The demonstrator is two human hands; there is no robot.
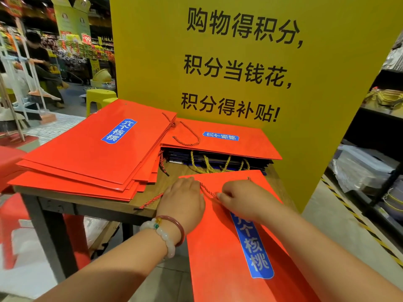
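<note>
I see a wooden table (pixel 174 176). A fanned stack of red bags (pixel 87 153) covers its left side, a dark bag pile (pixel 181 155) sits at the back right edge, and a single red bag (pixel 213 247) overhangs the near right corner.

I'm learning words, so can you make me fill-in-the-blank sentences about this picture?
The right hand pinches the twisted cord of the flat red paper bag; the cord is ____.
Its long label is ____.
The tall board behind the brown wooden table is ____.
The white bead bracelet circles the ____ wrist.
Missing words: red; blue; yellow; left.

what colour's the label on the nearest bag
The label is blue with white characters, on a red bag; head view.
</note>
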